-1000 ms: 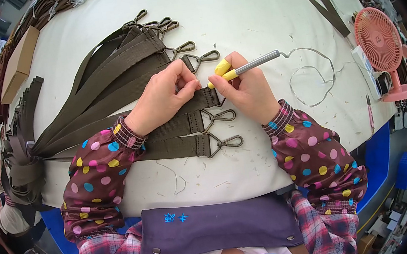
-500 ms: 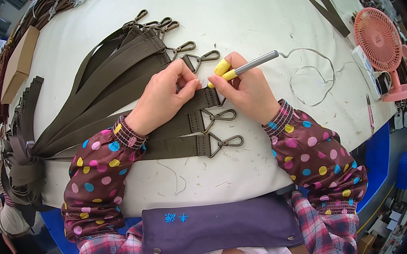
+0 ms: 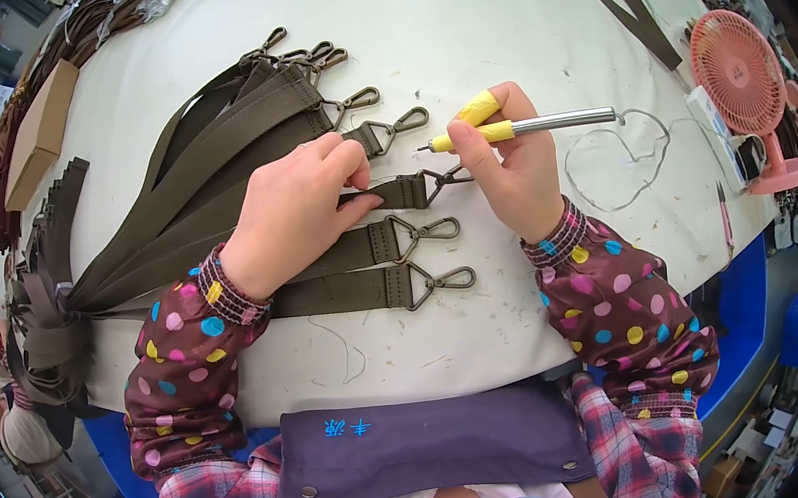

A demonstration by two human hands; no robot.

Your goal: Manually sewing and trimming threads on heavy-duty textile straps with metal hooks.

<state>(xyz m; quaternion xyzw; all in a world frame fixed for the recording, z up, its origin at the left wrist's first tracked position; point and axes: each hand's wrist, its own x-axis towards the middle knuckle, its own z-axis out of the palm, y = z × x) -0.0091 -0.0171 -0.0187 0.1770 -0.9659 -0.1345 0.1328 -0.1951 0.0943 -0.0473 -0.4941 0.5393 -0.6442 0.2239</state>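
Observation:
My left hand point(image 3: 296, 207) pinches a dark olive webbing strap point(image 3: 402, 192) near its stitched end, lifting it a little off the white table. A metal snap hook point(image 3: 447, 178) on that strap reaches toward my right palm and is partly hidden behind my fingers. In my right hand point(image 3: 519, 176) I grip a corded pen-shaped tool point(image 3: 566, 120) with a yellow-wrapped grip. Its thin metal tip points left, apart from the strap. Yellow wrapping point(image 3: 477, 108) covers my right index fingertip. More straps point(image 3: 340, 293) with snap hooks point(image 3: 442, 283) lie fanned on both sides of the held one.
The straps gather in a tied bundle point(image 3: 50, 338) at the table's left edge. A pink fan point(image 3: 739, 77) stands at the right beside a white box. The tool's thin cord point(image 3: 600, 201) loops on the table point(image 3: 488, 337). A cardboard box point(image 3: 42, 137) is at the far left.
My right hand has drawn the tool up and right, away from the strap, and its tip now shows. My left hand has shifted left and down, turning the strap end.

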